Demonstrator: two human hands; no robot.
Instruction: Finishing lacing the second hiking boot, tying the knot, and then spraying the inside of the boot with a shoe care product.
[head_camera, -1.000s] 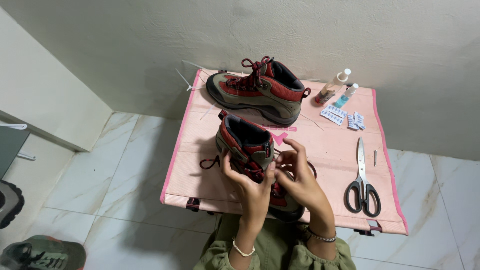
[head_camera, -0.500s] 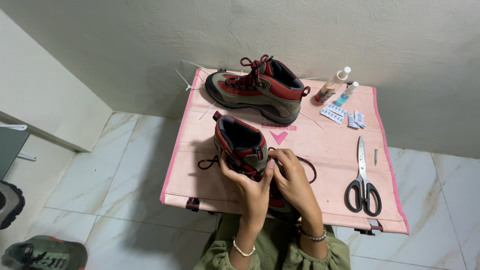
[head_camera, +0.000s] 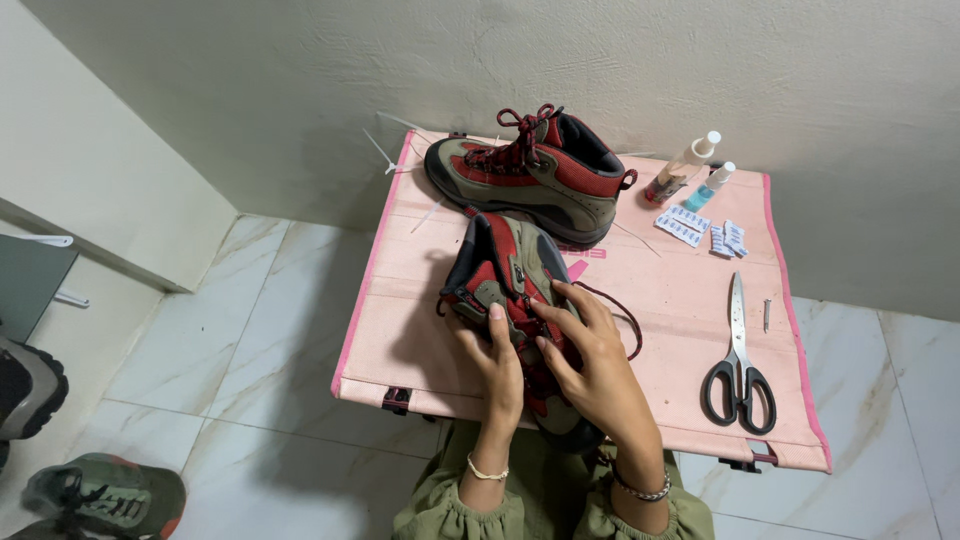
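Note:
An olive and red hiking boot (head_camera: 505, 272) stands on the pink folding table (head_camera: 400, 300), heel away from me, toe at the near edge. My left hand (head_camera: 500, 365) presses on the boot's tongue and lace area. Beside it, my right hand (head_camera: 590, 360) has its fingers on the dark red lace (head_camera: 618, 312), which loops out to the right. A second, laced boot (head_camera: 530, 175) of the same colours lies across the back of the table.
Black-handled scissors (head_camera: 738, 360) lie at the right. Two small bottles (head_camera: 690, 168) and blue-white packets (head_camera: 705, 232) sit at the back right. White cable ties (head_camera: 385, 155) stick out at the back left. Other shoes (head_camera: 100, 495) rest on the tiled floor at lower left.
The near boot has turned and shifted slightly on the table. Both hands moved down from its collar onto the tongue and laces.

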